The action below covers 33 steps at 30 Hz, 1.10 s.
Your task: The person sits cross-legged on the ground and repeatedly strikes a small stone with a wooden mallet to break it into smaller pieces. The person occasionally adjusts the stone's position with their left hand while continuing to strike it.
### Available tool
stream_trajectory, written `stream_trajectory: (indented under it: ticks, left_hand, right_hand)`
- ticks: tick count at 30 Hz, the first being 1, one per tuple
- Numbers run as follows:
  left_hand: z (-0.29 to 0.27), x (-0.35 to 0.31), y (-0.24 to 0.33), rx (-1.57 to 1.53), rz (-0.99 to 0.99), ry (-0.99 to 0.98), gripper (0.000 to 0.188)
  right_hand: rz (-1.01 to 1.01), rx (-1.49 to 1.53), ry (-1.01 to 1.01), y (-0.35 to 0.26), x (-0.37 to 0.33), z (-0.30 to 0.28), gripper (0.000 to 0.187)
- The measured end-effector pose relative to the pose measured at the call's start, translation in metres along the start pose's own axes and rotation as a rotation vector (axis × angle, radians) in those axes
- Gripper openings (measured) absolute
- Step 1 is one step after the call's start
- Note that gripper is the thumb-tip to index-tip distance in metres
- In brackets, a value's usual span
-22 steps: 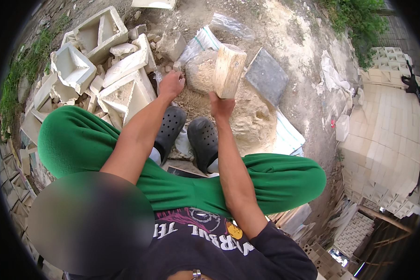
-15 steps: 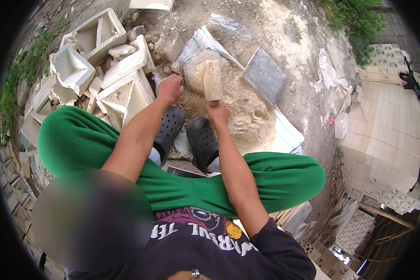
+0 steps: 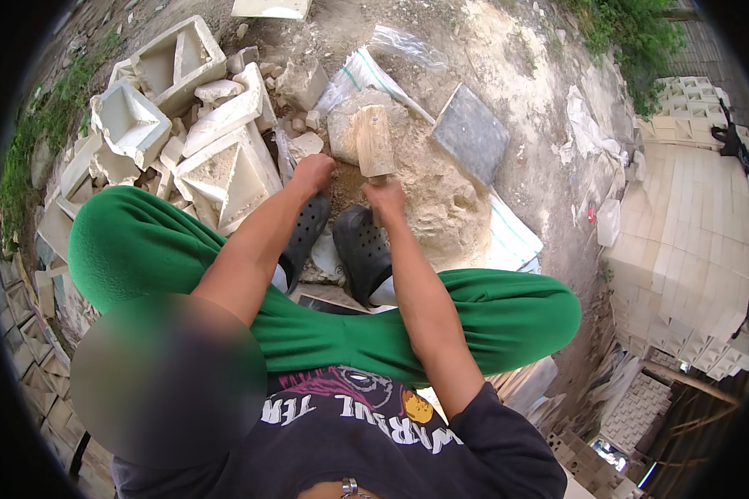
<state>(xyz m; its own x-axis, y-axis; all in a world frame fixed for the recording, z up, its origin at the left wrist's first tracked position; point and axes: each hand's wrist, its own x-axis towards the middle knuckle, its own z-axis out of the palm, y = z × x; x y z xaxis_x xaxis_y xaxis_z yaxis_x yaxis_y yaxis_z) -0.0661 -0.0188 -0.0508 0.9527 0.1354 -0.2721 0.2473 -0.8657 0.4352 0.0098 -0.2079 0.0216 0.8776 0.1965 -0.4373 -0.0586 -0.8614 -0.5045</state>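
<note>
My right hand (image 3: 385,200) is wrapped round the handle of a wooden mallet. The pale, blocky mallet head (image 3: 375,141) points away from me, over a rounded grey-tan stone (image 3: 341,133) and partly covering it. Left of the mallet, my left hand (image 3: 314,173) is closed above the toe of a dark clog (image 3: 306,224). Whether its fingers grip anything is hidden. Just beyond that hand lies a pale broken chunk (image 3: 307,144). Crushed sandy powder (image 3: 445,208) is heaped around the stone, on a white woven sack (image 3: 512,233).
Broken pale block pieces (image 3: 229,170) pile up at the left. A grey square slab (image 3: 472,133) lies right of the powder, with clear plastic wrap (image 3: 409,46) farther off. Stacked pale blocks (image 3: 682,241) stand at far right. My other clog (image 3: 362,249) is near the powder.
My left hand has drawn back toward me and slightly right, away from the rubble, uncovering the pale chunk. The mallet head has shifted slightly left, with my right hand still on its handle.
</note>
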Motion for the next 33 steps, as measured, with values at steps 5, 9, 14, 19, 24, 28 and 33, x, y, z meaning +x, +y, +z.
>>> stream_trajectory:
  ticks: [5,9,14,19,24,28,33]
  left_hand:
    - [0.001,0.001,-0.003,-0.146,-0.035,-0.025,0.012]
    - [-0.006,-0.004,0.004,-0.192,-0.028,0.008,0.009]
    - [0.010,-0.011,0.030,-0.138,-0.139,0.175,0.010]
    - [0.015,0.003,0.024,-0.106,-0.178,-0.100,0.015]
    - [0.018,0.006,0.024,-0.105,-0.239,-0.126,0.019]
    - [0.022,0.004,0.030,-0.110,-0.247,-0.099,0.020]
    - [0.014,0.009,0.030,-0.070,-0.224,-0.192,0.021]
  right_hand:
    - [0.019,0.032,-0.012,0.017,0.007,0.009,0.052]
    - [0.056,0.029,0.000,0.022,0.011,0.017,0.049]
    - [0.070,0.158,-0.004,0.018,0.007,0.022,0.044]
    - [0.066,0.188,0.000,0.021,0.009,0.025,0.041]
    - [0.078,0.195,0.000,0.024,0.008,0.026,0.038]
    - [0.082,0.227,-0.015,0.020,0.004,0.022,0.037]
    - [0.100,0.346,-0.062,0.014,-0.002,0.013,0.032]
